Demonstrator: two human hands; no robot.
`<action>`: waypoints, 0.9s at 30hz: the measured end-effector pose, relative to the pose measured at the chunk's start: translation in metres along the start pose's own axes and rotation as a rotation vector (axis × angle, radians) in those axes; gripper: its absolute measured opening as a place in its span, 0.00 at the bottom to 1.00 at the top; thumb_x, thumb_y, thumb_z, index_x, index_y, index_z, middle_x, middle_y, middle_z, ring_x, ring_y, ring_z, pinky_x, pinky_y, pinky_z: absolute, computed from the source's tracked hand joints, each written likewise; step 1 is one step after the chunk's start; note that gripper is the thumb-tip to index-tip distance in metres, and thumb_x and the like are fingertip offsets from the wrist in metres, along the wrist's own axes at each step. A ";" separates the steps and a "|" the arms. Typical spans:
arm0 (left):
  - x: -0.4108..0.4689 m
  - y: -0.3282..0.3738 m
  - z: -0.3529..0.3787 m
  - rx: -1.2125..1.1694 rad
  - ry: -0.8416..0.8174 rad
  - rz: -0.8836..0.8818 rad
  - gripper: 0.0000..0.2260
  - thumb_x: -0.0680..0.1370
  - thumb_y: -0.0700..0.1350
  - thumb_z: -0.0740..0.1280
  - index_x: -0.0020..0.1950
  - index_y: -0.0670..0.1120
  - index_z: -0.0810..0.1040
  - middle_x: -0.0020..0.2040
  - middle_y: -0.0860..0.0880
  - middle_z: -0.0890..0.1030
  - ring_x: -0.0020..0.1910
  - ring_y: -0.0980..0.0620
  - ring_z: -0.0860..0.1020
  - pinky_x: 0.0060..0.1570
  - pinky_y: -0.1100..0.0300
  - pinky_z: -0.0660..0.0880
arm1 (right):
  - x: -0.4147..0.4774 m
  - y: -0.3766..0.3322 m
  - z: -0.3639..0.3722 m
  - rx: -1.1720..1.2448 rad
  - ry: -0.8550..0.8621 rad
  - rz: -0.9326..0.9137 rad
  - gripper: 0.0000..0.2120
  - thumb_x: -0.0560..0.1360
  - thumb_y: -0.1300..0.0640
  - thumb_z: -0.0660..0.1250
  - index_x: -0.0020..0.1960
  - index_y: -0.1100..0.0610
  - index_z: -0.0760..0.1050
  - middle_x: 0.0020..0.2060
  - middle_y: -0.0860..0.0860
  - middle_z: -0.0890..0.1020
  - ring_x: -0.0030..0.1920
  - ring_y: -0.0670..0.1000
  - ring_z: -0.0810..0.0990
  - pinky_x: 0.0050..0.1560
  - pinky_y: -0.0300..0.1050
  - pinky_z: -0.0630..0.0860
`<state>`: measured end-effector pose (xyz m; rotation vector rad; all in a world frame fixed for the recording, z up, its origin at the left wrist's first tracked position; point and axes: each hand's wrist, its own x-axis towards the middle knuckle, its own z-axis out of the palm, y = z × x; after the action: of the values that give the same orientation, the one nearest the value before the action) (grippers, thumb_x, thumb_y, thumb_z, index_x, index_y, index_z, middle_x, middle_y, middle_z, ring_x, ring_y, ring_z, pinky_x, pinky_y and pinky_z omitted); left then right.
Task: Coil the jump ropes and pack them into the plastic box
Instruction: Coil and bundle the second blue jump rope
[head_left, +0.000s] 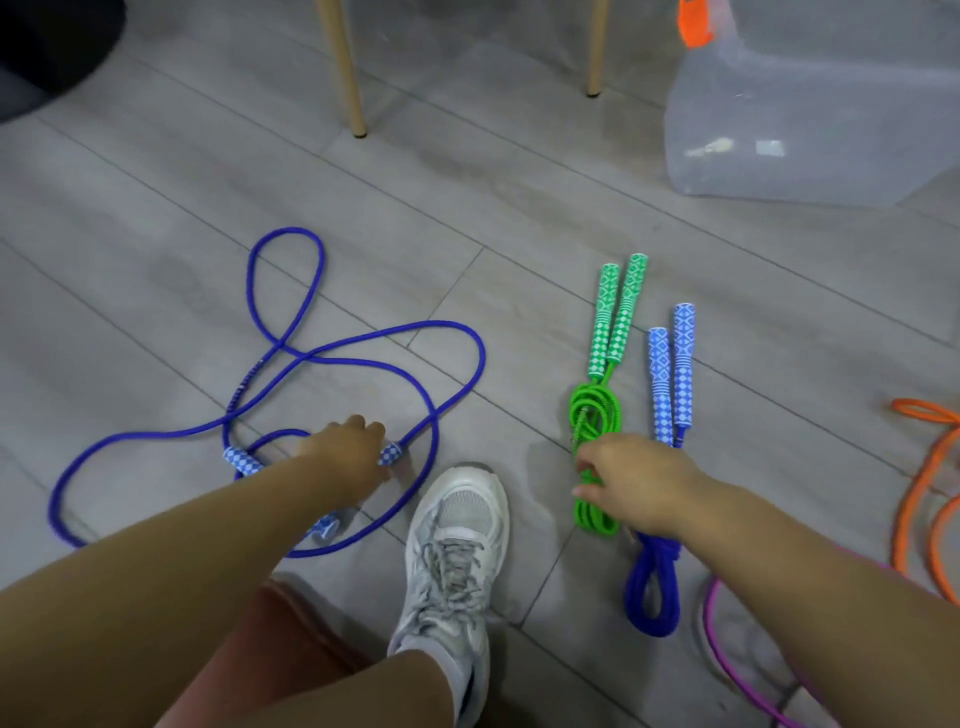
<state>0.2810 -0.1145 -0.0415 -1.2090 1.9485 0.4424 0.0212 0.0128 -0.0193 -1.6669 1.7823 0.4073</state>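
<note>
1. Head view, hands: left hand (345, 457) is down on the floor (519, 218) at near left, fingers curled over one checkered handle (389, 453) of the loose blue rope (457, 332). It looks like a grip, though the palm hides most of it.
2. Right hand (639, 483) is at near right, fingers curled round the cord of the green rope (595, 410), pinching the bundle mid-length.
3. Green rope is bundled, its two handles side by side pointing to the far side of the floor.
4. Coiled blue rope (652, 597) lies just beside the green one on its right, also bundled, with its cord passing under the right wrist. Cannot tell if the hand holds it too.
5. Loose blue rope sprawls in open loops across the left half of the floor, not coiled.
6. Plastic box (805, 130) sits at the far right corner, well apart from all the ropes. It is translucent and no rope is visible inside.
7. Orange rope (914, 493) at the right edge and pink rope (727, 660) at the near right corner are both partly cut off and look uncoiled.
8. Shoe (457, 545) is planted between the hands.
9. Progress, judged: two ropes are bundled, at least three are left to coil, and nothing is packed. Early-to-middle stage.
</note>
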 end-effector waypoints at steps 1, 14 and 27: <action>0.003 0.000 0.007 -0.005 -0.011 -0.001 0.23 0.78 0.56 0.61 0.69 0.47 0.64 0.64 0.45 0.69 0.61 0.43 0.71 0.58 0.49 0.72 | 0.002 -0.001 -0.002 -0.005 -0.005 -0.003 0.15 0.76 0.46 0.62 0.59 0.52 0.72 0.59 0.53 0.75 0.59 0.56 0.75 0.55 0.47 0.72; 0.013 0.022 -0.008 -0.323 0.049 0.225 0.12 0.80 0.44 0.58 0.63 0.47 0.70 0.52 0.46 0.73 0.47 0.48 0.72 0.46 0.58 0.69 | 0.000 -0.007 -0.009 -0.042 -0.002 0.015 0.16 0.77 0.45 0.60 0.61 0.51 0.71 0.60 0.51 0.74 0.59 0.54 0.74 0.51 0.46 0.72; -0.071 0.048 -0.107 -0.509 0.102 0.573 0.10 0.80 0.54 0.59 0.46 0.53 0.78 0.35 0.54 0.77 0.38 0.58 0.75 0.46 0.61 0.73 | -0.025 -0.025 -0.055 0.357 0.366 -0.075 0.31 0.71 0.46 0.70 0.71 0.42 0.62 0.66 0.48 0.65 0.66 0.50 0.64 0.65 0.44 0.63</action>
<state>0.2097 -0.1181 0.0753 -0.9508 2.3456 1.2521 0.0311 -0.0061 0.0422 -1.6128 1.9032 -0.2561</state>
